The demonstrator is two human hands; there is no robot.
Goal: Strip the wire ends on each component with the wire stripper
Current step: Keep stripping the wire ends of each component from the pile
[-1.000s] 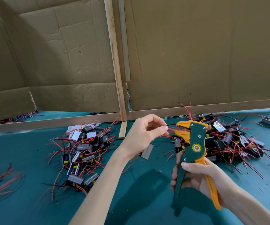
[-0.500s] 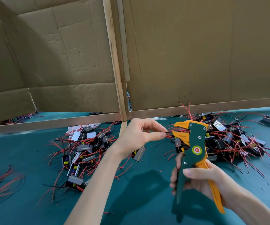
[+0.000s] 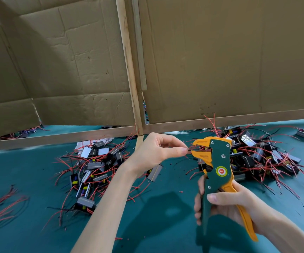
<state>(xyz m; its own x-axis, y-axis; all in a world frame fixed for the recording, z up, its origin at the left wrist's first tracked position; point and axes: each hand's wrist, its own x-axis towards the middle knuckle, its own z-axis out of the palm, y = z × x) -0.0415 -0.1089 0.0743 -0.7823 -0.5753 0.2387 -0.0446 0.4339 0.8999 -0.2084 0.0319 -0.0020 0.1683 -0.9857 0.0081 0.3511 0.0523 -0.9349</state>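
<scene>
At the mouth of the wire stripper (image 3: 218,161), which faces nine o'clock, the left hand (image 3: 153,152) pinches a thin wire (image 3: 189,151) while its component (image 3: 154,172) dangles at six o'clock. The right hand (image 3: 226,207) wraps the handles, jaws apart. If the wire goes in shallow or skewed, a squeeze would probably miss the insulation or nick the strands.

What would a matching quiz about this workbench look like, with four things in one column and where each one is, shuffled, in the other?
Things:
1. wire stripper
2. wire end
3. loose red and black wires
4. cardboard wall

Places:
A. lying at the far left edge of the table
B. gripped in the right hand
C. standing upright behind the table
D. pinched by fingertips of the left hand

Pairs: 1-B, 2-D, 3-A, 4-C
</scene>
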